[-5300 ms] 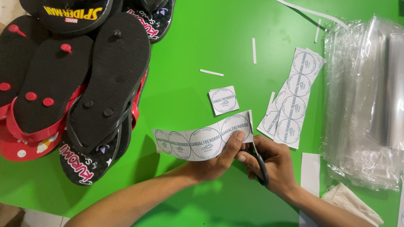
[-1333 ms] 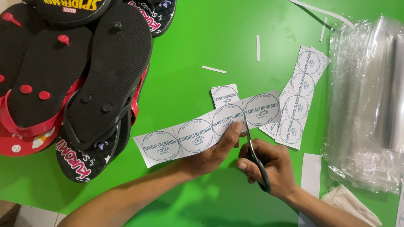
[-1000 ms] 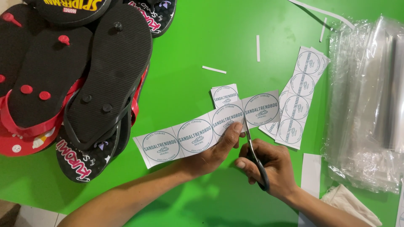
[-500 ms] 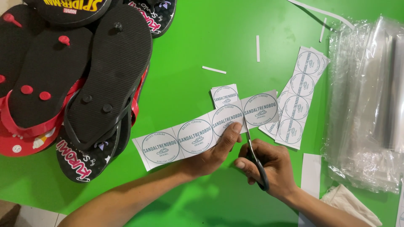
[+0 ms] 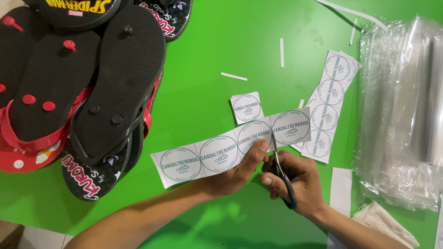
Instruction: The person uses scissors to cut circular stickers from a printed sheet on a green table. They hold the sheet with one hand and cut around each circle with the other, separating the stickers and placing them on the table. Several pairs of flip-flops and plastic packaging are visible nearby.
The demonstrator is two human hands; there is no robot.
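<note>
Black-handled scissors (image 5: 282, 177) fill the right hand (image 5: 295, 184), its grip pressed around the handles; the left hand (image 5: 235, 173) pinches the label strip (image 5: 233, 147) at worktop (image 5: 207, 69) centre. Mid-cut; next seemingly needs closing blades between circles. Sandals (image 5: 87, 87) at ten o'clock.

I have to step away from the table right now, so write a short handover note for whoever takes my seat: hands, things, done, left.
Left hand holds the label strip up off the green table, thumb on the third round label.
Right hand works the scissors, blades at the strip's lower edge between the third and fourth labels.
Done: one single square label lies cut free above the strip.
Left: the four labels on this strip, then the second strip lying to the right.
Nearby: flip-flops piled at left, clear plastic bags at right.
</note>
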